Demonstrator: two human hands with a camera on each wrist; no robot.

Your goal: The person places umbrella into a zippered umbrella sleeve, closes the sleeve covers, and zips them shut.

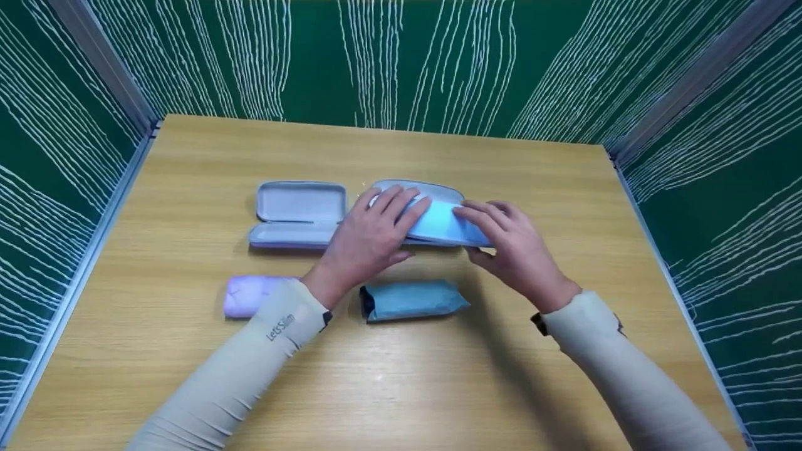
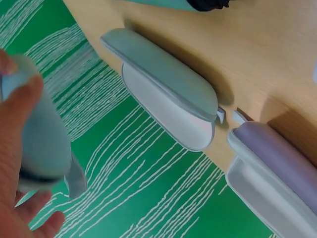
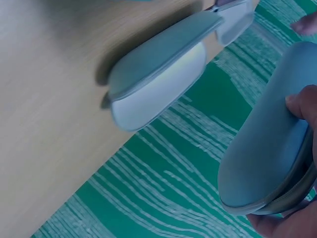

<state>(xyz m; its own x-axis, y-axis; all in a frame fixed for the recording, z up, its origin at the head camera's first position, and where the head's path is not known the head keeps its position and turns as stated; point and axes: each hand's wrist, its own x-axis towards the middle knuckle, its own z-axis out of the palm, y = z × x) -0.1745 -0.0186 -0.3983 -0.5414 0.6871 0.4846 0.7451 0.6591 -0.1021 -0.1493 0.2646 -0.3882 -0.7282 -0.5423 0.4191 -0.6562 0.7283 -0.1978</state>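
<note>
Both hands hold a pale blue glasses case (image 1: 442, 222), its mouth slightly parted in the right wrist view. My left hand (image 1: 373, 232) is at its left end, thumb against the shell in the left wrist view. On the right end, my right hand (image 1: 510, 241) grips it between thumb and fingers. Behind the held case, and partly hidden by it, a similar pale blue case (image 2: 163, 79) stands open on the table. Left of that stands an open lilac glasses case (image 1: 301, 202), beside the left hand.
Nearer the front of the wooden table (image 1: 388, 382) lie a lilac pouch (image 1: 247, 295), partly behind the left forearm, and a teal pouch (image 1: 413, 299) with a dark end. Green walls (image 1: 319, 62) with white streaks enclose the back and sides.
</note>
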